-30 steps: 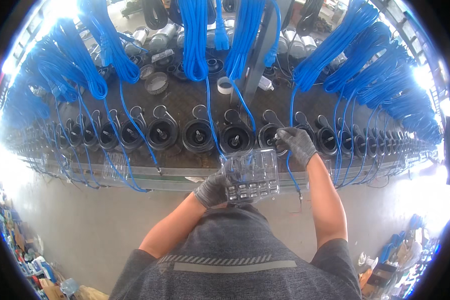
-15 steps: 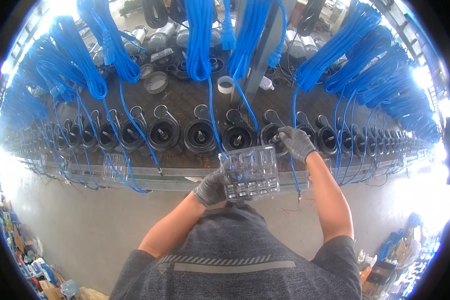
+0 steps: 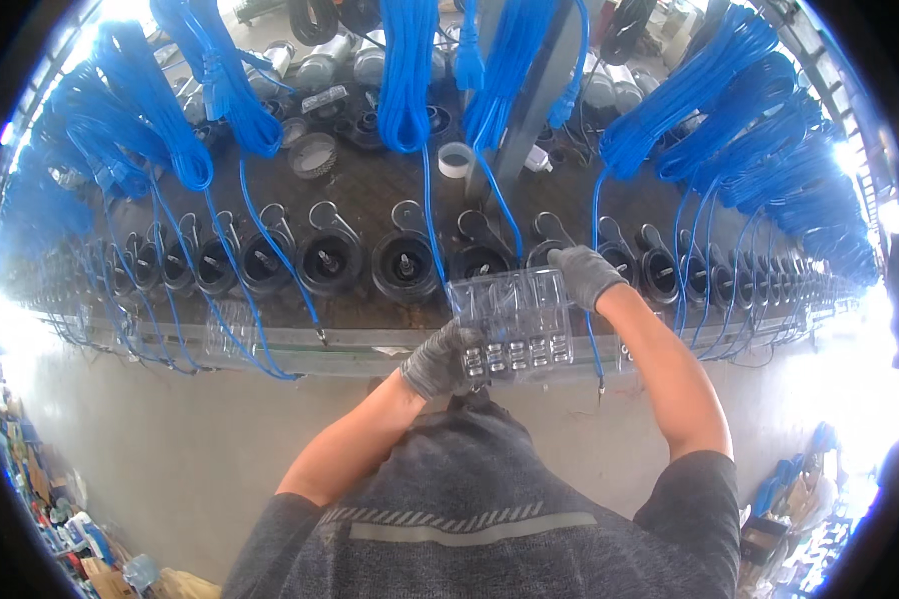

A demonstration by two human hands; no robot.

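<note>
A clear plastic blister tray (image 3: 514, 311) with moulded pockets is tilted in front of me, gripped along its left side by my left hand (image 3: 437, 359) in a grey glove. My right hand (image 3: 586, 277), gloved the same way, is at the tray's upper right corner, over a round black housing (image 3: 546, 256). Its fingers are curled and pressed together, and what they hold, if anything, is hidden. Behind the tray, another black housing (image 3: 481, 262) with a metal shaft is partly covered. One more black housing (image 3: 406, 266) stands to its left.
Similar housings line the bench (image 3: 370, 317) both ways. Bundled blue cables (image 3: 406, 90) hang above, their ends trailing over the front edge. A metal post (image 3: 529, 120) rises behind. A white tape roll (image 3: 455, 160) and a round metal part (image 3: 313, 156) lie farther back.
My left hand and the tray have shifted right and slightly up, covering more of the housing behind. My right hand has dipped a little leftward, so the tray's corner now meets it.
</note>
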